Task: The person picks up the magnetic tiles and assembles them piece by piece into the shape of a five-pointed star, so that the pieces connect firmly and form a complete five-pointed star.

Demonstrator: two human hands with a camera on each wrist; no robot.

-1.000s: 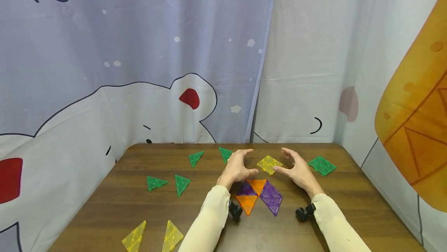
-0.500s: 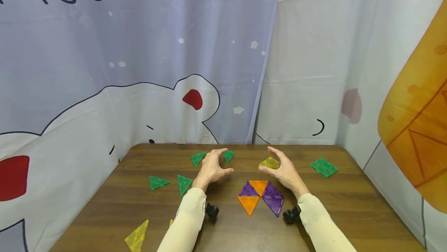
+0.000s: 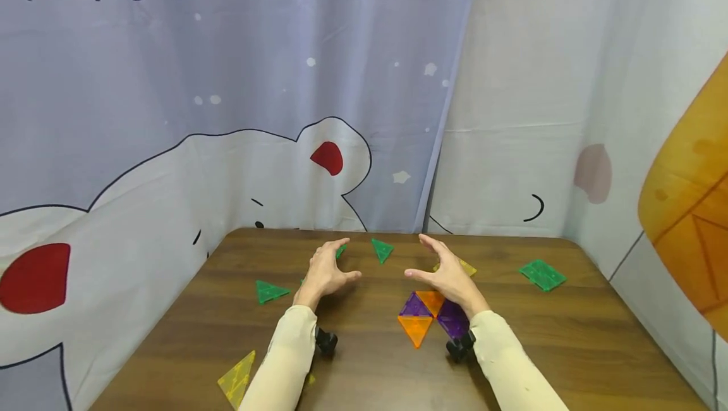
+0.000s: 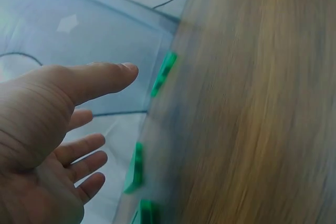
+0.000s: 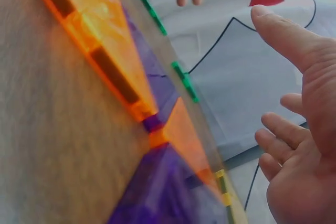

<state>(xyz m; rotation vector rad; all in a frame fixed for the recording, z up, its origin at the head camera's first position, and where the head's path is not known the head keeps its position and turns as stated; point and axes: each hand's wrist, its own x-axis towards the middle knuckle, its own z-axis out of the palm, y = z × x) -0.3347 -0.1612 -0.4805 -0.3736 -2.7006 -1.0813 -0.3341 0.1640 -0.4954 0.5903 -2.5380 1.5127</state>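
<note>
Both hands hover over the table with fingers spread and nothing held. My left hand (image 3: 323,277) is near the far-left green triangle tiles, partly covering one green triangle tile (image 3: 340,251); another green triangle tile (image 3: 382,250) lies to its right. Over the far middle hangs my right hand (image 3: 448,277), overlapping a yellow diamond of tiles (image 3: 469,267) in the head view. Just below that hand lies a cluster of translucent tiles: an orange triangle (image 3: 416,330), a smaller purple piece (image 3: 414,306), a second orange triangle (image 5: 186,137) and a purple diamond (image 3: 451,320), partly hidden by the wrist camera.
A green diamond of tiles (image 3: 543,275) lies at the far right of the brown wooden table (image 3: 591,341). At left are a green triangle (image 3: 270,291) and a yellow triangle (image 3: 236,378); the left sleeve hides most of another yellow tile. A printed curtain (image 3: 375,82) hangs behind.
Both hands have moved left, the left one away from the orange and purple cluster toward the green triangles. The right has come across in front of the yellow diamond. The head view has shifted slightly.
</note>
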